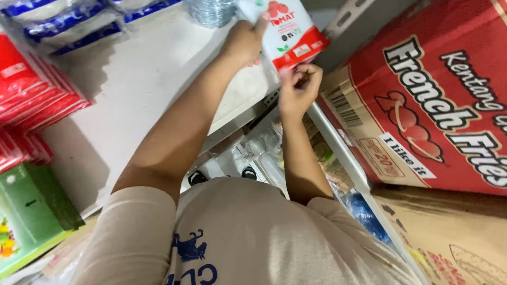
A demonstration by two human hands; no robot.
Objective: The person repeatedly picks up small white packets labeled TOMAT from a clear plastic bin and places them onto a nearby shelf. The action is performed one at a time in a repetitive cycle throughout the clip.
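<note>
Head camera view, looking down past a person's beige shirt to two bare arms reaching toward a white metal shelf (142, 79). Both hands hold one thing: a white and red sauce pouch (290, 31) printed with tomatoes, held at the shelf's front edge near the top of the picture. The left hand (244, 43) is closed on the pouch's left side, fingers wrapped over its edge. The right hand (300, 84) pinches the pouch's lower red corner, fingers curled tight. The pouch is tilted, and partly overhangs the shelf edge rather than lying flat on it.

On the shelf, stacked red packets (31, 100) fill the left side, blue and white packets (63, 21) lie at the top left, and a ribbed clear plastic bottle (211, 10) stands just beside the pouch. A green box (31, 211) sits lower left. To the right, a large red cardboard carton (433, 105) leans beside the shelf frame, with a brown carton (454, 243) below it. Clear-wrapped goods show on a lower shelf (296, 153) between the arms.

Likely risks: the pouch is soft and held only at its edges, so a loose pinch could let it slip down into the gap by the shelf frame; a push could also knock the bottle beside it
</note>
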